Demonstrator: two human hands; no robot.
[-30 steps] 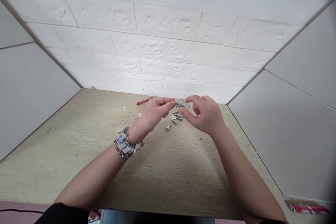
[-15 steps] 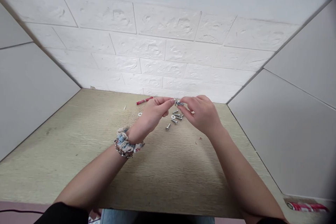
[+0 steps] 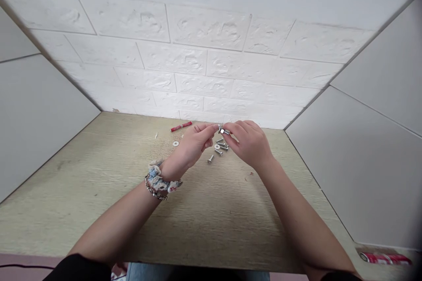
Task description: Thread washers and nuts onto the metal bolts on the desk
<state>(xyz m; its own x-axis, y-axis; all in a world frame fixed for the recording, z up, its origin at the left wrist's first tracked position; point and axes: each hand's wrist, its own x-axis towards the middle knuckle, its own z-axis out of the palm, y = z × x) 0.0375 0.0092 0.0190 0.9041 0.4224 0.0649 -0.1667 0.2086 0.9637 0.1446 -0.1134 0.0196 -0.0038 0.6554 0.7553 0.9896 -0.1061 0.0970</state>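
- White wall [image 3: 187, 57] with brick pattern stands behind a pale wooden table [image 3: 211, 228], and smooth light panels close the space on left and right.
- Above the far part of the table, between the two hands, is the held bolt [image 3: 225, 131], with its shank pointing toward the right hand; some hardware, looking like a nut and a washer, sits around it near the head end (these parts are too small to be certain).
- With thumb and index finger brought together, the left hand [image 3: 189, 147] pinches the head end of this bolt.
- Thumb and index finger of the right hand [image 3: 252, 142] are nearly closed, one at each side of the bolt; whether both press on it, I cannot tell.
- Just below the fingers, several loose bolts [image 3: 210, 159] lie on the table, most of them close together, and one washer [image 3: 217, 146] rests among them.
- Near the left hand, on its outer side, lies another washer [image 3: 176, 143], flat on the wood.
- Farther back, close to the wall, is a thin red stick-like object [image 3: 181, 126].
- On the left wrist are a blue and cream scrunchie [image 3: 160, 177] and a chain bracelet [image 3: 152, 189].
- At the lower right corner lies a red cylindrical object [image 3: 385, 258], beside the panel.
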